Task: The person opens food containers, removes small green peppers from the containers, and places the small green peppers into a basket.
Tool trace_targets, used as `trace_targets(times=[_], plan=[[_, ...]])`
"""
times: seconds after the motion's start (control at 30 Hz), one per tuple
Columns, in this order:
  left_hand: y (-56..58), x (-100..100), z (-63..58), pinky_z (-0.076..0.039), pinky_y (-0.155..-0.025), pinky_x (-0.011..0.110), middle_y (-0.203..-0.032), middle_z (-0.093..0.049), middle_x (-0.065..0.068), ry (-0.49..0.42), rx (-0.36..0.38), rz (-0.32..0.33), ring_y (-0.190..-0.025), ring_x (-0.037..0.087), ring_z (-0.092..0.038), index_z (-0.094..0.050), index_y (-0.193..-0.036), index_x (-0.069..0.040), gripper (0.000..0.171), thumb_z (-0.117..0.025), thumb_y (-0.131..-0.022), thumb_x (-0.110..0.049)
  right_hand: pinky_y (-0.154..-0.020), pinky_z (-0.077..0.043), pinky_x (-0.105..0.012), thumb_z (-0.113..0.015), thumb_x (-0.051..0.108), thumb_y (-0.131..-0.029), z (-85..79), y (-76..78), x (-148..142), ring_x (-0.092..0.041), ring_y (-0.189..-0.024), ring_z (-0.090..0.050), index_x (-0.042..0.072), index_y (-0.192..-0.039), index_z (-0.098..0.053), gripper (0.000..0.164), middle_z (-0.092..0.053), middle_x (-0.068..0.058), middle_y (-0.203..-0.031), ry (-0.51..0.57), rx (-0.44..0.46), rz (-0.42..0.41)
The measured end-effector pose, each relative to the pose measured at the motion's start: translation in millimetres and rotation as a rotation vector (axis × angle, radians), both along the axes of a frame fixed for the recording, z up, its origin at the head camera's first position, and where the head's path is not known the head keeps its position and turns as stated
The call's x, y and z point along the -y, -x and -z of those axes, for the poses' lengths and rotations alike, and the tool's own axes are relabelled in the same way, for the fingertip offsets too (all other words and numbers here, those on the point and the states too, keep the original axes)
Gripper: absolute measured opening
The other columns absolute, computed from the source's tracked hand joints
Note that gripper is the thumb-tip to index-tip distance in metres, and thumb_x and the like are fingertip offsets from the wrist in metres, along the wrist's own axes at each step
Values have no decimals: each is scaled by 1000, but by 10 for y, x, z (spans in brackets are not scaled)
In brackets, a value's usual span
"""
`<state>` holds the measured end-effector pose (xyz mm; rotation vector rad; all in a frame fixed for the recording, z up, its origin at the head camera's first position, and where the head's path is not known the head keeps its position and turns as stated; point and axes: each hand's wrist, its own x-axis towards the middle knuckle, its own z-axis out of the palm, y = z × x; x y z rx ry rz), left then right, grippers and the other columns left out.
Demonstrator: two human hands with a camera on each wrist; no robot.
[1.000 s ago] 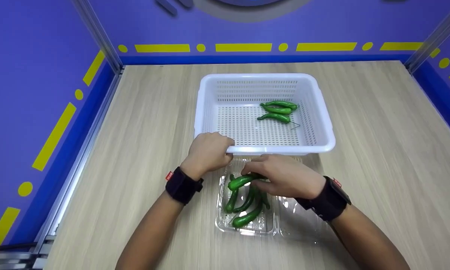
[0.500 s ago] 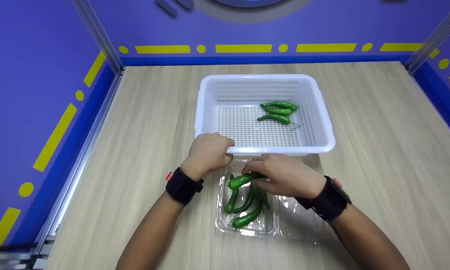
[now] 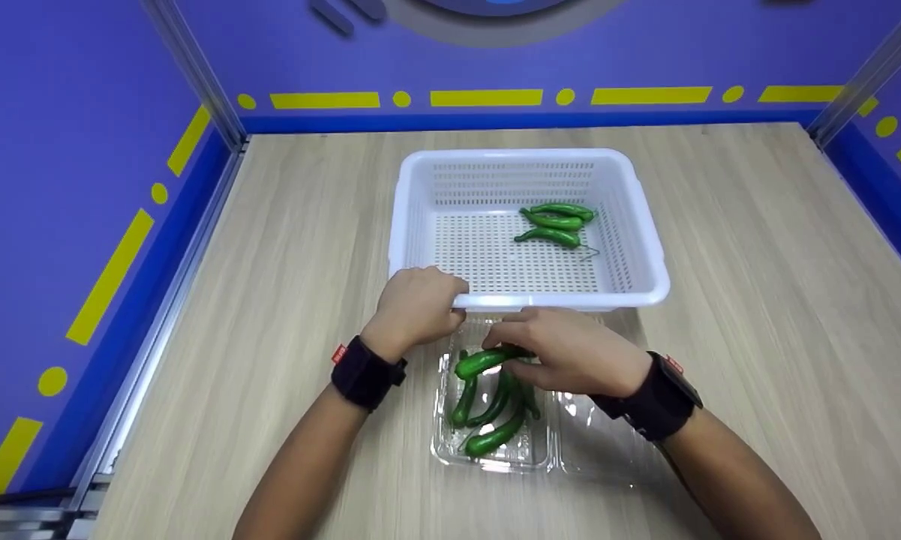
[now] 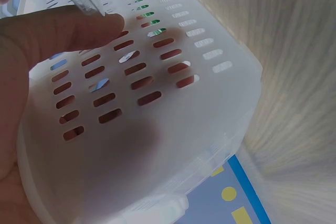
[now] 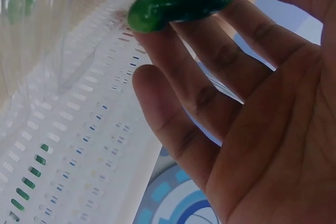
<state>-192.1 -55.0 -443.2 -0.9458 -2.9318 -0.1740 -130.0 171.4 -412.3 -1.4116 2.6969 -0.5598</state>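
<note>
My left hand (image 3: 421,306) grips the near rim of a white perforated basket (image 3: 399,217) at its left corner. In the left wrist view the thumb (image 4: 79,27) presses the outside of the basket wall. Between thumb and fingers, my right hand (image 3: 570,351) pinches a green chili pepper (image 3: 480,363) over a clear plastic clamshell box (image 3: 438,442). The right wrist view shows the pepper's stem end (image 5: 147,17) lying across the fingers. Several more green chili peppers (image 3: 494,436) lie in the box below. Inside the basket, 3 green chili peppers (image 3: 551,237) rest toward the right side.
The box's transparent lid (image 3: 608,450) lies folded out to the right, partly under the right forearm. The basket stands on the wood-grain table (image 3: 307,225) just beyond the box. Blue panels (image 3: 495,60) with yellow marks wall the table at the back and sides.
</note>
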Motion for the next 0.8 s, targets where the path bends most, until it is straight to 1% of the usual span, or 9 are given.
trace_targets(times=[0.1, 0.3, 0.4, 0.5, 0.57, 0.73, 0.8], plan=[[0, 4, -2, -51, -56, 44, -71, -68, -1, -3, 2, 1, -63, 23, -63, -66, -75, -18, 8, -66, -82, -21, -84, -55, -32, -69, 17, -91, -32, -1, -19, -6, -97, -65, 22, -112, -69, 22, -70, 10, -106, -1, -1, 8], [3, 2, -6, -49, -55, 42, -68, -65, -2, -5, 20, 6, -61, 21, -60, -66, -75, -18, 8, -67, -83, -20, -87, -55, -34, -68, 21, -94, -150, 20, -117, -8, -97, -67, 21, -118, -69, 25, -71, 9, -107, 28, -4, 72], [-4, 10, -2, -50, -56, 42, -69, -66, -2, -10, 27, 5, -62, 21, -61, -69, -77, -18, 7, -67, -83, -20, -88, -55, -35, -68, 21, -94, -199, 64, -179, -9, -99, -67, 20, -119, -68, 24, -71, 9, -107, 59, -18, 92], [-12, 19, 5, -51, -57, 43, -70, -67, -2, -15, 22, -1, -63, 22, -63, -70, -79, -18, 6, -67, -83, -21, -87, -55, -34, -68, 19, -94, -220, 120, -234, -8, -99, -67, 19, -118, -68, 24, -71, 10, -107, 87, -31, 106], [-13, 22, 3, -51, -56, 44, -67, -64, -3, -15, 18, -1, -62, 21, -61, -68, -76, -18, 7, -67, -83, -21, -86, -55, -33, -68, 18, -94, -228, 161, -262, -7, -97, -66, 18, -116, -69, 21, -71, 10, -105, 111, -33, 114], [1, 13, -6, -48, -53, 42, -62, -48, -6, -14, 24, 1, -60, 17, -53, -55, -68, -19, 18, -65, -83, -20, -83, -54, -32, -69, 20, -95, -243, 232, -300, -4, -91, -65, 18, -113, -69, 19, -70, 11, -100, 152, -48, 126], [5, 13, -8, -47, -54, 41, -62, -46, -6, -10, 31, 1, -60, 17, -52, -54, -68, -19, 20, -66, -84, -20, -83, -54, -32, -69, 21, -95, -248, 250, -298, -4, -90, -65, 17, -114, -69, 19, -70, 10, -99, 149, -50, 123]])
